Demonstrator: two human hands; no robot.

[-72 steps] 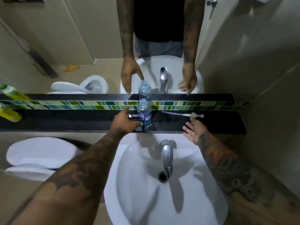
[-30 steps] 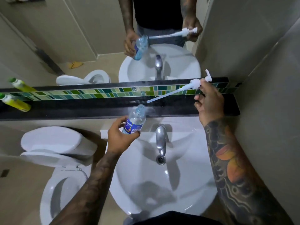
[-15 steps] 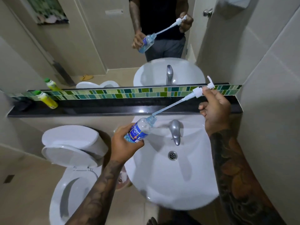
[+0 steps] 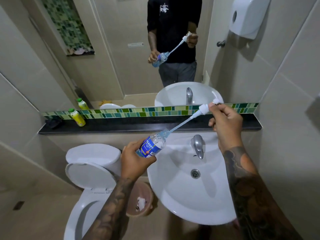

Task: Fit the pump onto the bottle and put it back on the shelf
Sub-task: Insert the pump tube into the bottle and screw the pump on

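Note:
A clear plastic bottle (image 4: 153, 145) with a blue label lies tilted in my left hand (image 4: 134, 159), its mouth pointing up and right over the sink's left rim. My right hand (image 4: 225, 125) grips the white pump (image 4: 204, 108) by its head, near the mirror's tile strip. The pump's long tube (image 4: 181, 123) slants down-left and its tip is inside the bottle's neck. Behind both runs the dark shelf (image 4: 129, 126) under the mirror.
A white sink (image 4: 173, 196) with a chrome tap (image 4: 197, 145) is below my hands. A yellow bottle (image 4: 77, 117) with a green cap stands at the shelf's left end beside a dark object (image 4: 53, 122). Toilet (image 4: 91, 170) and pink bin (image 4: 140, 201) are lower left.
Both hands lifted the bottle and pump off the shelf. The tube's tip went into the bottle's neck and has slid slightly deeper; the view has tilted up.

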